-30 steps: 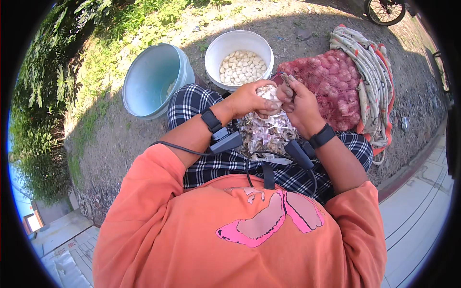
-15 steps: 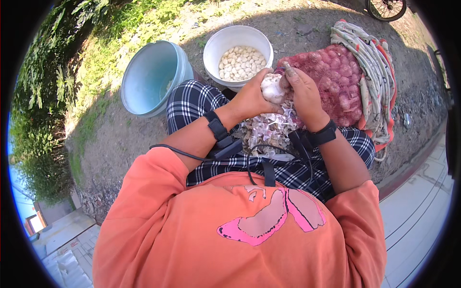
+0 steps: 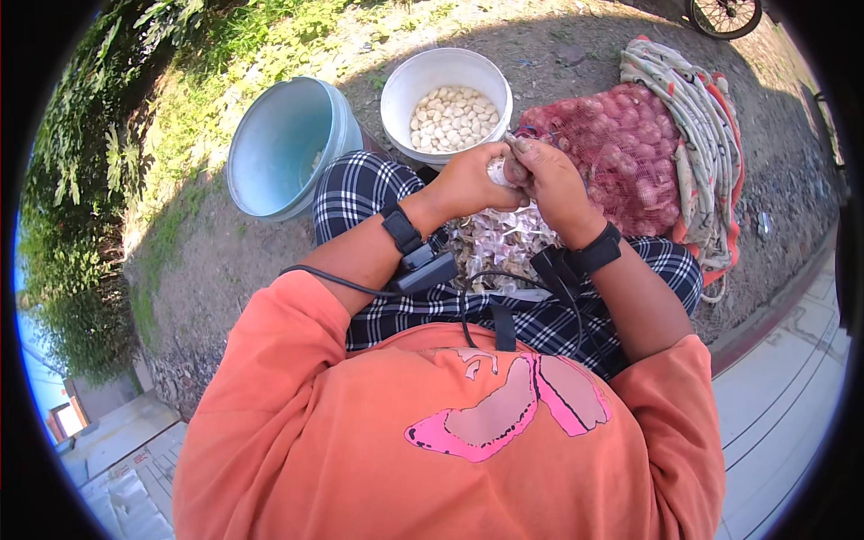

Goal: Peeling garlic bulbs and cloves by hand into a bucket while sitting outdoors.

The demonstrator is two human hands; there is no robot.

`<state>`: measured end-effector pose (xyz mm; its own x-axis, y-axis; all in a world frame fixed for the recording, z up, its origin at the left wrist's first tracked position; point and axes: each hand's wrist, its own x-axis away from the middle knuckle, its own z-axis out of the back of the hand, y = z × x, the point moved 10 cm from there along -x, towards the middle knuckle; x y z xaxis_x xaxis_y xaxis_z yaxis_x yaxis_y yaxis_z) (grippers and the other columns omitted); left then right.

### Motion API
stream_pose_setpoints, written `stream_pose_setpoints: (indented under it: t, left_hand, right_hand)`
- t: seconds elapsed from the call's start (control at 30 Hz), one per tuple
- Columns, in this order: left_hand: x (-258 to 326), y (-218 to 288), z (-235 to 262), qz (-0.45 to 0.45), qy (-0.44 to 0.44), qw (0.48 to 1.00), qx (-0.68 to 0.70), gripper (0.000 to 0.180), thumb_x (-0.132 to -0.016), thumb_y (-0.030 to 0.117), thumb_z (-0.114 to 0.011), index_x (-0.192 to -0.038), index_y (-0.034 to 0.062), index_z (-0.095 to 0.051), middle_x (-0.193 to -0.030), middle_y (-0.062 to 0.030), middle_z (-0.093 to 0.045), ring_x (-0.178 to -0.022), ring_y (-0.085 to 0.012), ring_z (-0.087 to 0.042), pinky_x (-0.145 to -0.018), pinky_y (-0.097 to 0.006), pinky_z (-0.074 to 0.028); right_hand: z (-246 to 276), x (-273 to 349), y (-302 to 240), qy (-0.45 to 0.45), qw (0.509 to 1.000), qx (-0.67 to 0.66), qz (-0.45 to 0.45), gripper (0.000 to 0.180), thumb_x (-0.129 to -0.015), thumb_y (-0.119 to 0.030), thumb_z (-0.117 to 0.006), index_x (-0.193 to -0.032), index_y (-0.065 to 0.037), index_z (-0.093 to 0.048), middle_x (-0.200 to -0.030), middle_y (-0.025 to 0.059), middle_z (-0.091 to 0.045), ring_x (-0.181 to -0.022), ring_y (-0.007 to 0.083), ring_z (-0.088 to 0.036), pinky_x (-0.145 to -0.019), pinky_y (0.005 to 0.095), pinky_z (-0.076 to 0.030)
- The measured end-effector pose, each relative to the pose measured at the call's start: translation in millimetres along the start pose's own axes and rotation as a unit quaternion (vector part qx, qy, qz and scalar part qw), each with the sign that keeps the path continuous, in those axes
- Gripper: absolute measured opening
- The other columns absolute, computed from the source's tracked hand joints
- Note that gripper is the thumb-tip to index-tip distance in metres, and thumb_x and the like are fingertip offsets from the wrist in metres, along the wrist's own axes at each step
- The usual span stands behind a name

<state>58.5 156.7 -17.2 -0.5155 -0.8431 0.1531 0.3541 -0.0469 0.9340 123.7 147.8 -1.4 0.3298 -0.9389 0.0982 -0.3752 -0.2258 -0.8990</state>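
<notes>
A white garlic bulb (image 3: 498, 171) is gripped between my two hands above my lap, mostly hidden by the fingers. My left hand (image 3: 466, 185) closes round its left side. From the right, the bent fingers and thumb of my right hand (image 3: 555, 187) press against it. Under the hands lies a heap of papery garlic skins (image 3: 506, 241), between my knees. Just beyond my left hand stands a white bucket (image 3: 393, 108) partly filled with peeled garlic cloves (image 3: 453, 119).
At the left a pale blue bucket (image 3: 270, 148) tilts toward me, with a few pale bits inside. Right of my hands rests a red mesh sack (image 3: 630, 153) of garlic bulbs beside a folded pale cloth sack (image 3: 706, 153). Cables run between my wrist straps.
My hands have drawn closer together and my right hand has shifted slightly left and down. Less of the garlic bulb shows between the fingers.
</notes>
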Motion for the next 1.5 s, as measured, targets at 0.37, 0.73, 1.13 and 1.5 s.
stream_pose_setpoints:
  t: [0.37,0.73,1.13,1.5]
  left_hand:
    - [1.7,-13.1,-9.8,0.053,-0.087,0.978,0.183,0.046,-0.064,-0.001,-0.067,-0.106,0.0009,-0.048,-0.092,-0.0068,-0.057,-0.082,-0.0131,-0.057,-0.068,-0.026,-0.05]
    - [9.6,23.0,-2.8,0.0,-0.106,0.845,0.525,0.064,-0.061,0.011,-0.069,-0.116,0.0048,-0.036,-0.103,-0.0108,-0.051,-0.094,-0.0215,-0.054,-0.081,-0.035,-0.046]
    - [31.1,34.2,-14.6,0.028,-0.252,0.813,0.524,0.079,-0.056,0.019,-0.074,-0.12,0.0042,-0.03,-0.097,-0.0109,-0.053,-0.083,-0.021,-0.058,-0.065,-0.033,-0.051]
    - [-4.2,-15.1,-8.0,0.136,-0.09,0.892,0.422,0.062,-0.068,-0.003,-0.063,-0.12,-0.0013,-0.031,-0.101,-0.012,-0.051,-0.09,-0.0202,-0.055,-0.077,-0.031,-0.048]
  right_hand:
    - [2.0,6.2,16.0,0.047,0.967,-0.237,-0.084,0.021,-0.087,-0.022,-0.036,-0.07,-0.009,-0.039,-0.057,-0.0005,-0.035,-0.044,0.0059,-0.027,-0.039,0.0183,-0.022]
    - [39.0,-8.1,-32.8,0.072,0.895,-0.438,0.032,0.035,-0.087,-0.03,-0.037,-0.056,-0.016,-0.032,-0.047,-0.0052,-0.026,-0.038,0.0065,-0.021,-0.034,0.0197,-0.022]
    - [174.8,33.2,-13.8,0.35,0.851,-0.385,0.067,0.029,-0.086,-0.023,-0.037,-0.058,-0.017,-0.033,-0.046,-0.0061,-0.027,-0.038,0.0067,-0.021,-0.035,0.0196,-0.02]
    - [50.2,36.1,67.6,-0.07,0.85,0.419,-0.313,0.02,-0.071,-0.016,-0.054,-0.08,0.001,-0.061,-0.066,0.0144,-0.059,-0.057,0.0192,-0.058,-0.055,0.0308,-0.045]
